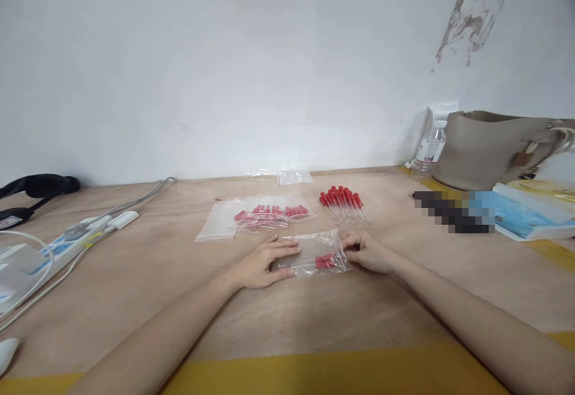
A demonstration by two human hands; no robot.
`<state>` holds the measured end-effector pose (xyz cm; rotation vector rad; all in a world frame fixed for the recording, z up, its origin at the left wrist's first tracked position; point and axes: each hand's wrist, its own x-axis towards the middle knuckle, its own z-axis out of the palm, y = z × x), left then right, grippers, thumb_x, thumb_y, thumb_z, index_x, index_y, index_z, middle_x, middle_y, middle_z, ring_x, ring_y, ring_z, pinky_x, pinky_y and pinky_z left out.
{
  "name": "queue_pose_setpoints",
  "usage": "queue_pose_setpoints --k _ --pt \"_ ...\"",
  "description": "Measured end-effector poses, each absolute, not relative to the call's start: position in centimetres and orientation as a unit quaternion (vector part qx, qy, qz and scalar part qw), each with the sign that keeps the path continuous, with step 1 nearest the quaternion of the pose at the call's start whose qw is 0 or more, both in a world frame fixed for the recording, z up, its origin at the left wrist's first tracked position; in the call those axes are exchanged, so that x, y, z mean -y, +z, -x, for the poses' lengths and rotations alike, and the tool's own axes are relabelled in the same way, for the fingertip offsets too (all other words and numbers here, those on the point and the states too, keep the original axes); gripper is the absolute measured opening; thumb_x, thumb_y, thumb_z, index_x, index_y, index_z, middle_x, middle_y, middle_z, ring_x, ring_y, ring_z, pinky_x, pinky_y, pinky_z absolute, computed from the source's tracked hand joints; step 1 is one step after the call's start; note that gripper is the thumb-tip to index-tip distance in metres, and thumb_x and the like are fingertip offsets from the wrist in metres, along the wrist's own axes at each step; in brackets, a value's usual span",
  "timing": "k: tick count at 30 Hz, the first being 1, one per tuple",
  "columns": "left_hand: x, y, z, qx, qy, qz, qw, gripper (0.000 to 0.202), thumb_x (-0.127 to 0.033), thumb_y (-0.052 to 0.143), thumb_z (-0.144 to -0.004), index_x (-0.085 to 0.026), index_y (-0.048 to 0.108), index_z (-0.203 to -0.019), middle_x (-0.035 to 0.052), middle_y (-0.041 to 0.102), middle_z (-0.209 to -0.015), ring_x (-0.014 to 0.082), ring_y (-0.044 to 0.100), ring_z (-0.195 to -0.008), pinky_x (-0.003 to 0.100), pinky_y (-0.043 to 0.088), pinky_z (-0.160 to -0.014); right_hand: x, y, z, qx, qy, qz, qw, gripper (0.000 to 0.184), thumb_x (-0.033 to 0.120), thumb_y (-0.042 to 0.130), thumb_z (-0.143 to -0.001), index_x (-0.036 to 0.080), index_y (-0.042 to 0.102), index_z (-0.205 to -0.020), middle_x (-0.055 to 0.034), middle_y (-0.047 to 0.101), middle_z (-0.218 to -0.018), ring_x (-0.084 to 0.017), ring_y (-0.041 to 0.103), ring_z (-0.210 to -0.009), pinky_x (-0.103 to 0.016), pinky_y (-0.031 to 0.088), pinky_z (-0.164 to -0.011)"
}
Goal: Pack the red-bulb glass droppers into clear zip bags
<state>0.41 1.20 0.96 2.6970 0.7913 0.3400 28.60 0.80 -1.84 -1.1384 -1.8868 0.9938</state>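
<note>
A clear zip bag (pixel 309 245) lies flat on the table in front of me, with red-bulbed droppers (pixel 324 261) inside it. My left hand (pixel 265 261) rests on the bag's left end, fingers stretched out and apart. At the opposite end, my right hand (pixel 366 251) is closed in a pinch on the bag's edge. Beyond the right hand, several loose droppers (pixel 344 200) with red bulbs and thin clear stems lie fanned out. Filled bags (pixel 269 212) holding more red-bulbed droppers overlap behind my left hand, beside a flat clear bag (pixel 218 221).
Another clear bag (pixel 295 177) lies by the wall. To the left are a power strip (pixel 58 254) with cables and a black strap (pixel 38 185). A plastic bottle (pixel 431 152), a beige handbag (pixel 480 149) and blue masks (pixel 521 212) stand or lie at right.
</note>
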Motion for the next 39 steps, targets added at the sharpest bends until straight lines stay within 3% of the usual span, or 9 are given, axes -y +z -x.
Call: queue_pose_setpoints --k 6,11,16,23,27,30,34,36,39 --pt "-1.1 1.3 -0.4 -0.271 0.085 -0.95 0.133 0.04 -0.043 0.04 -0.088 -0.032 0.041 -0.126 0.0013 0.031 -0.139 0.021 0.028 -0.127 0.045 0.009 -0.107 -3.5 -0.6 -29.7 0.654 0.224 0.601 0.401 0.016 0.024 0.054 -0.063 0.015 0.062 -0.073 -0.0008 0.061 -0.063 -0.011 0.052 -0.057 -0.022 0.04 -0.055" --pt "-1.0 1.3 -0.4 -0.271 0.077 -0.952 0.122 0.039 -0.042 0.04 -0.089 -0.033 0.04 -0.127 0.0012 0.03 -0.139 0.0214 0.028 -0.127 0.046 0.01 -0.106 -6.2 1.0 -28.3 0.696 0.041 0.653 0.295 0.014 0.028 0.052 -0.068 0.017 0.061 -0.073 -0.004 0.064 -0.075 -0.015 0.056 -0.07 -0.025 0.039 -0.063" --pt "-1.0 1.3 -0.5 -0.273 0.076 -0.952 0.119 0.039 -0.042 0.039 -0.089 -0.033 0.04 -0.127 0.0013 0.03 -0.139 0.0206 0.028 -0.127 0.046 0.01 -0.106 -8.8 1.4 -25.6 0.638 -0.032 0.74 0.211 0.027 0.037 0.048 -0.075 0.016 0.063 -0.081 -0.0113 0.063 -0.086 -0.023 0.056 -0.087 -0.035 0.037 -0.078" --pt "-1.0 1.2 -0.4 -0.272 0.077 -0.952 0.121 0.04 -0.043 0.039 -0.089 -0.033 0.039 -0.127 0.0012 0.03 -0.139 0.0206 0.028 -0.127 0.046 0.01 -0.106 -10.7 1.4 -24.1 0.594 0.024 0.776 0.209 0.025 0.034 0.052 -0.072 0.015 0.064 -0.082 -0.0143 0.064 -0.087 -0.024 0.059 -0.081 -0.032 0.041 -0.065" --pt "-0.9 1.2 -0.4 -0.274 0.076 -0.951 0.124 0.04 -0.043 0.039 -0.089 -0.033 0.039 -0.127 0.0016 0.03 -0.139 0.0203 0.028 -0.127 0.046 0.01 -0.106 -10.0 1.9 -24.9 0.631 0.084 0.712 0.297 0.024 0.037 0.051 -0.073 0.016 0.061 -0.065 -0.0091 0.064 -0.074 -0.019 0.059 -0.072 -0.028 0.041 -0.062" --pt "-0.9 1.3 -0.4 -0.275 0.078 -0.95 0.126 0.04 -0.043 0.04 -0.088 -0.033 0.04 -0.127 0.0016 0.03 -0.139 0.0205 0.028 -0.127 0.045 0.01 -0.106 -8.3 1.9 -26.6 0.637 0.168 0.637 0.401 0.02 0.035 0.052 -0.072 0.017 0.057 -0.076 -0.0031 0.061 -0.067 -0.014 0.057 -0.062 -0.024 0.042 -0.057" --pt "-0.9 1.3 -0.4 -0.274 0.082 -0.95 0.127 0.039 -0.043 0.039 -0.088 -0.033 0.04 -0.127 0.0013 0.031 -0.139 0.0207 0.029 -0.127 0.045 0.011 -0.106 -4.7 0.7 -28.7 0.592 0.311 0.542 0.51 0.064 0.028 0.057 -0.067 0.018 0.027 -0.122 0.0076 0.051 -0.057 -0.01 0.05 -0.043 -0.021 0.041 -0.043" --pt "-1.0 1.3 -0.4 -0.276 0.08 -0.95 0.124 0.039 -0.043 0.039 -0.089 -0.033 0.041 -0.126 0.0013 0.031 -0.139 0.0206 0.029 -0.127 0.045 0.011 -0.106 -3.0 -0.2 -28.9 0.553 0.37 0.516 0.539 0.079 0.025 0.059 -0.065 0.022 0.011 -0.127 0.0109 0.047 -0.056 -0.01 0.049 -0.04 -0.021 0.042 -0.039" --pt "-1.0 1.2 -0.4 -0.279 0.078 -0.95 0.12 0.039 -0.043 0.039 -0.088 -0.033 0.041 -0.126 0.0013 0.031 -0.139 0.0206 0.029 -0.127 0.045 0.01 -0.106 -1.6 -1.3 -28.4 0.484 0.419 0.505 0.579 0.079 0.026 0.063 -0.062 0.026 0.011 -0.121 0.0107 0.049 -0.06 -0.011 0.055 -0.045 -0.024 0.048 -0.043"
